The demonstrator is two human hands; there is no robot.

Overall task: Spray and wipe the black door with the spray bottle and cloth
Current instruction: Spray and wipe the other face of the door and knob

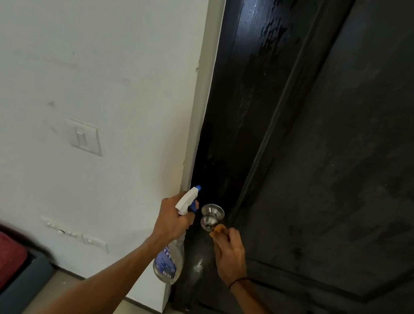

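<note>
left hand gripping spray bottle, right hand curled

left hand gripping the spray bottle by the neck, right hand pinching an orange cloth against the silver doorknob on the black door

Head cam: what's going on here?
A person stands at a black door. The left hand grips a spray bottle by its neck, nozzle aimed at the door edge near the silver knob. The right hand pinches a small orange cloth against the knob. The upper door panel shines, apparently wet.
</note>
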